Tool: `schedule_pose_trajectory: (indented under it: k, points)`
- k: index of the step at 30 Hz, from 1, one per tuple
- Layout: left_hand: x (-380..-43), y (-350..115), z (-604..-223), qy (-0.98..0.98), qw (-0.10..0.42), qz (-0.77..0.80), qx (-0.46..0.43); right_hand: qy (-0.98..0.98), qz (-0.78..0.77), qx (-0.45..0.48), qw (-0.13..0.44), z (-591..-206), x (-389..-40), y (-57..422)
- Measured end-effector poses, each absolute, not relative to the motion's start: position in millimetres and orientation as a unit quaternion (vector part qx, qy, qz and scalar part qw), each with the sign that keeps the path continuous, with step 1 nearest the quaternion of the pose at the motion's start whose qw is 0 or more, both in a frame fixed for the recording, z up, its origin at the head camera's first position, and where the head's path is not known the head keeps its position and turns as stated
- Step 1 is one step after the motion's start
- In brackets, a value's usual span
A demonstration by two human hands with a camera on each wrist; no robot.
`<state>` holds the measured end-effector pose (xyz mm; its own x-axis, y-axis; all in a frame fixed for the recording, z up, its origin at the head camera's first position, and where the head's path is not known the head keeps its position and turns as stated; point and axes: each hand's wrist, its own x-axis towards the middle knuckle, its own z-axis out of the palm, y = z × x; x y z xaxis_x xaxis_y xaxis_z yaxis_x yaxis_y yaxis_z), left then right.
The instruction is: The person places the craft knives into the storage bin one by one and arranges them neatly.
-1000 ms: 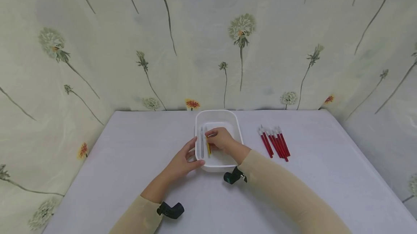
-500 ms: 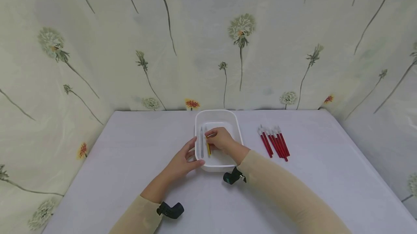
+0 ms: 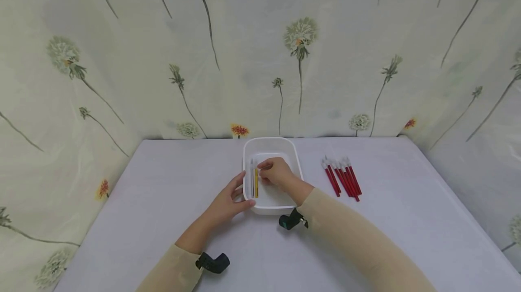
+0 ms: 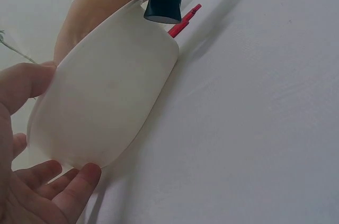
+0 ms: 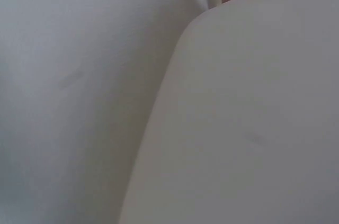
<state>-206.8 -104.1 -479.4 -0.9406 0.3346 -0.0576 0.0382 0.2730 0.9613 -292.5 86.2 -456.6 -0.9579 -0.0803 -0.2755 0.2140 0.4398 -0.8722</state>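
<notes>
A white rectangular tray [image 3: 272, 210] stands at the middle of the table. My left hand [image 3: 226, 201] grips its near left corner, thumb on the front rim and fingers along the left wall; the left wrist view shows the tray's outer wall [image 4: 106, 86] between thumb and fingers. Inside, a slim yellow pen-like stick [image 3: 257, 184] lies beside a silvery-grey one [image 3: 252, 183], along the left wall. My right hand [image 3: 277, 173] is inside the tray, bent fingertips just right of the yellow stick's upper end, apparently off it. The right wrist view shows mostly tray wall [image 5: 238, 107].
Several red pen-like sticks [image 3: 343, 181] with whitish upper ends lie in a loose group right of the tray. A pale cloth covers the table [image 3: 195, 161]. A flower-printed curtain [image 3: 244, 57] stands behind it. Each wrist wears a small dark camera [image 3: 213, 263].
The yellow stick has shifted slightly left, from a tilt under my right fingers to lying straight beside the silvery one. My right fingertips sit a little right of it. The left hand stays put.
</notes>
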Motion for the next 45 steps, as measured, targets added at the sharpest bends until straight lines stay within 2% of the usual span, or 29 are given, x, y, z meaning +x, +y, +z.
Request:
schedule_pose_trajectory:
  k: [9,20,34,45]
  points:
    - [-208,-106,-482,0.786,0.128,0.594,0.120,0.840,-0.526,0.017,0.131,-450,-293,93]
    - [-206,-106,-479,0.790,0.128,0.589,0.111,0.846,-0.511,-0.030,0.150,-414,-278,117]
    - [-206,-105,-481,0.795,0.119,0.584,0.112,0.890,-0.441,-0.073,0.095,-390,-252,181]
    - [-202,-102,-481,0.799,0.113,0.581,0.106,0.919,-0.388,-0.052,0.058,-387,-234,242]
